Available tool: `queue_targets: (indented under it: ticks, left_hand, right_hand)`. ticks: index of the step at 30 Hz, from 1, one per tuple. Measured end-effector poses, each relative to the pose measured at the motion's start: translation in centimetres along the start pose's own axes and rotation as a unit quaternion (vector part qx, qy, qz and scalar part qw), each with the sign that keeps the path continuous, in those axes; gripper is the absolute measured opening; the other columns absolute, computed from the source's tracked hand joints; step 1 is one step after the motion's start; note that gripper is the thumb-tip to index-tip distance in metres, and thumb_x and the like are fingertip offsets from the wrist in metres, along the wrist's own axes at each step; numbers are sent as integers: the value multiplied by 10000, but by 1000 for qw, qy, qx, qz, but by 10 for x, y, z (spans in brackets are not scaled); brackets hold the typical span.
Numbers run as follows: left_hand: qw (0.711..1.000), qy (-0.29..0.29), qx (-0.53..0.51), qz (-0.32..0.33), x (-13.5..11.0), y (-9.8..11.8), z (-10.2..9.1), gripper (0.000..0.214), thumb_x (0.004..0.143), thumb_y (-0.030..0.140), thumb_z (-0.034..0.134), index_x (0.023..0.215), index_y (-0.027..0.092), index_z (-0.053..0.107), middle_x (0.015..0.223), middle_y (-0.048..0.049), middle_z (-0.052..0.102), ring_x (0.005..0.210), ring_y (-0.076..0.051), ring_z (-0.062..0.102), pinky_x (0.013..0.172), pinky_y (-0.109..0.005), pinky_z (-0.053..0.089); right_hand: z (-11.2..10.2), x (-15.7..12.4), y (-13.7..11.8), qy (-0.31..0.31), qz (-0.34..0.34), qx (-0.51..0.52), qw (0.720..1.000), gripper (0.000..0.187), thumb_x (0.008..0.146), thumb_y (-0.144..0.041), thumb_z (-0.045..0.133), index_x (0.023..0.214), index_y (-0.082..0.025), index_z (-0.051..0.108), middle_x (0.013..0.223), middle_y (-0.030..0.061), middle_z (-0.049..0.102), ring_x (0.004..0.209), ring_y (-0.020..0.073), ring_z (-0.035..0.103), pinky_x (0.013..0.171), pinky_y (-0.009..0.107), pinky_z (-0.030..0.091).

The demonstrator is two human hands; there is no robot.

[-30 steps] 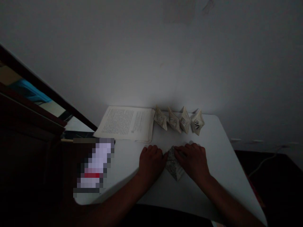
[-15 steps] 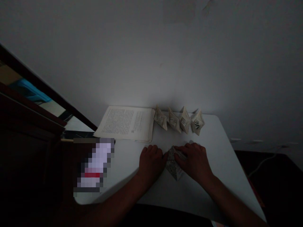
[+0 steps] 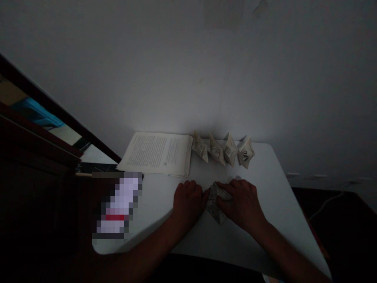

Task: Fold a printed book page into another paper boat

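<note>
A folded piece of printed paper, diamond-shaped with a point toward me, lies on the white table between my hands. My left hand rests at its left edge with curled fingers, the thumb against the paper. From the other side my right hand grips it, thumb and forefinger on its right half, covering part of that side. Beyond them several folded paper boats stand in a row near the wall.
A stack of printed pages lies at the back left of the white table. A pixelated phone-like screen is at the table's left edge. The wall rises directly behind. A pale cable runs at the right.
My right hand has shifted very slightly on the paper, its fingers a little lower. The left hand, the boats and the pages look the same.
</note>
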State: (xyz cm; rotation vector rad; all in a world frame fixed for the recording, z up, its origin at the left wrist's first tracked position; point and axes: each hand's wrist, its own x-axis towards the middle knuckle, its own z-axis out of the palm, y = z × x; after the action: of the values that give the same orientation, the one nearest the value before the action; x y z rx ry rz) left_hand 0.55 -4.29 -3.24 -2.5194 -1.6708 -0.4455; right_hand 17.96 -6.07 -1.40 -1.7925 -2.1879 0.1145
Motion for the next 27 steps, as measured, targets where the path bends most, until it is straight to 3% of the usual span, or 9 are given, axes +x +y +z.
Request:
queue_targets:
  ticks: [9, 15, 20, 27]
  left_hand:
    - [1000, -15, -6, -5, -1, 1, -2, 313, 869, 360, 467, 663, 162, 596, 700, -64, 575, 734, -212, 527, 673, -349, 365]
    - [999, -40, -21, -10, 4, 7, -11, 401, 781, 538, 517, 710, 154, 607, 746, -79, 585, 775, -243, 544, 703, -380, 389]
    - [994, -103, -30, -11, 16, 7, -17, 387, 732, 536, 557, 718, 156, 629, 750, -79, 608, 768, -244, 574, 698, -370, 409]
    - [981, -193, -36, -1, 28, 3, -25, 481, 741, 581, 483, 758, 133, 658, 771, -105, 636, 786, -275, 609, 710, -395, 441]
  right_hand:
    - [-1, -2, 1, -9, -2, 17, 1000, 414, 722, -324, 632, 1135, -299, 607, 877, 44, 586, 920, 250, 479, 859, 408, 270]
    - [-1, -3, 3, -15, 1, 24, 1000, 412, 732, -339, 634, 1140, -295, 605, 875, 45, 582, 914, 248, 479, 844, 403, 279]
    - [0, -3, 4, -19, 1, 25, 999, 400, 749, -351, 620, 1146, -305, 600, 878, 44, 577, 922, 253, 477, 842, 407, 279]
    - [0, -3, 5, -23, -4, 17, 1000, 409, 742, -355, 625, 1145, -295, 603, 898, 55, 579, 922, 258, 478, 842, 410, 287]
